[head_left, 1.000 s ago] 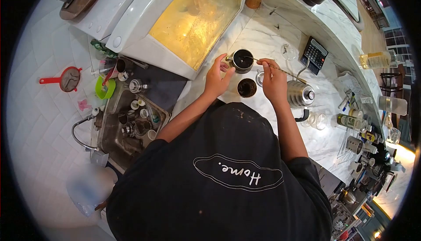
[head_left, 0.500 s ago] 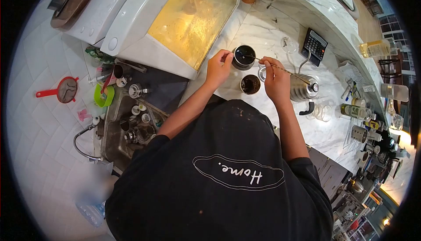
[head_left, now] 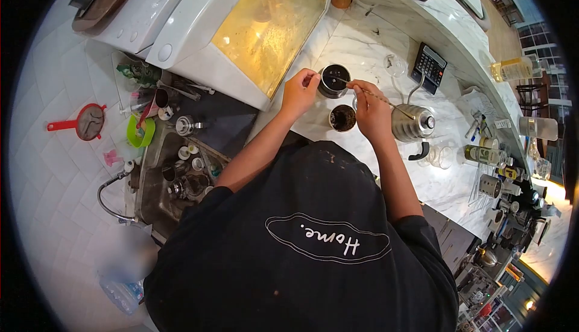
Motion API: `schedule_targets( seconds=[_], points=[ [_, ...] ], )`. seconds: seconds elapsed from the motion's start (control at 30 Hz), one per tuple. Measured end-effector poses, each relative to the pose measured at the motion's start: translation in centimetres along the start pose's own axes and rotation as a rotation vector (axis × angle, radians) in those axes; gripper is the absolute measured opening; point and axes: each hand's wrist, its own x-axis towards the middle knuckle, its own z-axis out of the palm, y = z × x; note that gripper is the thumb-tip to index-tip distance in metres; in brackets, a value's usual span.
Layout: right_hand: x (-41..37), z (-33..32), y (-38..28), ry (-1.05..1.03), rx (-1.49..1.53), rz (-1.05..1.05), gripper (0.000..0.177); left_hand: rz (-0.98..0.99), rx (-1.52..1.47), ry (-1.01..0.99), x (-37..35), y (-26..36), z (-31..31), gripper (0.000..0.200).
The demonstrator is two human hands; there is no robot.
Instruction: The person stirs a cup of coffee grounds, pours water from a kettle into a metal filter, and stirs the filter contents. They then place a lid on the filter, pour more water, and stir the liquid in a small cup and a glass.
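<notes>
A round metal cup of dark liquid stands on the marble counter. My left hand is closed at its left rim, thumb and forefinger pinched together there. Between the fingers of my right hand is a long bar spoon with a twisted shaft; its lower end dips into the liquid. Just below this cup, nearer my body, sits a second cup with dark brown grounds inside. A steel gooseneck kettle with a black handle is right of my right hand, partly behind the spoon's shaft.
Beyond the cups lie a small clear glass dish and a black calculator. Glasses and bottles stand to the right. A glass-fronted display case borders the upper left. At left, a sink holds several metal vessels.
My right hand has moved slightly left with the bar spoon, whose lower end has shifted within the cup. My left hand keeps its place at the rim.
</notes>
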Motion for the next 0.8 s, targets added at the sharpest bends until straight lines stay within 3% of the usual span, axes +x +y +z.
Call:
schedule_targets(
  seconds=[0.17,0.37,0.57,0.8],
  points=[
    [-0.3,-0.7,0.5,0.018,-0.074,0.117,0.021,0.016,0.034,0.013,0.2,0.5,-0.3,0.020],
    [-0.9,-0.1,-0.2,0.003,-0.010,0.020,0.015,0.022,0.013,0.028,0.2,0.4,-0.1,0.019],
    [-0.8,-0.9,0.4,0.025,-0.061,0.092,0.019,-0.006,0.230,0.018,0.1,2.2,-0.6,0.022],
    [-0.7,0.1,-0.5,-0.004,-0.001,0.014,0.015,-0.137,0.205,-0.052,0.9,1.8,-1.0,0.026]
  ],
)
